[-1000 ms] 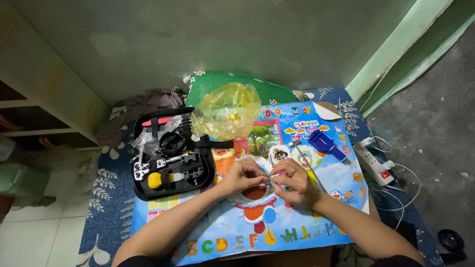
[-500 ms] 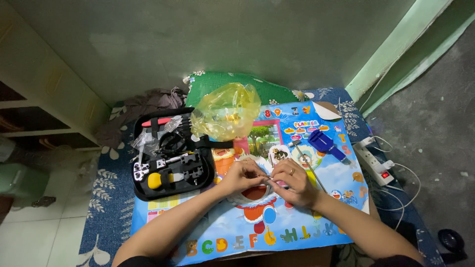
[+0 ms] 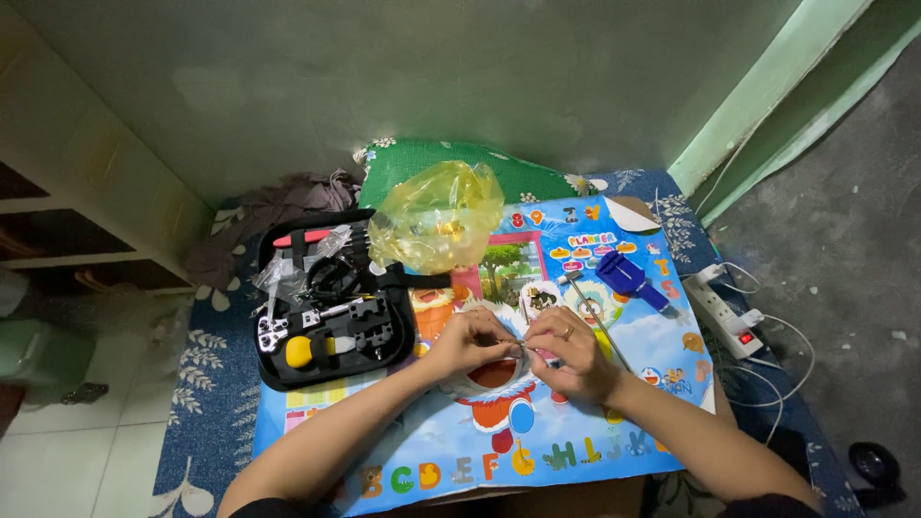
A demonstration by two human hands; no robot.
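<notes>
Nearest, our left hand [image 3: 467, 343] and right hand [image 3: 574, 353] meet over the alphabet poster [image 3: 499, 422], both grips pinched on a small metal part [image 3: 521, 346] between the fingertips; we judge fine fitting is underway, calling for steady alignment. Farther left: open tool case [image 3: 331, 312]. Farther right: blue tool [image 3: 628, 276]. Farthest: yellow plastic bag [image 3: 436, 219].

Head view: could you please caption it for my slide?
Both hands, left hand and right hand, pinch a small metal part above a colourful poster.
</notes>
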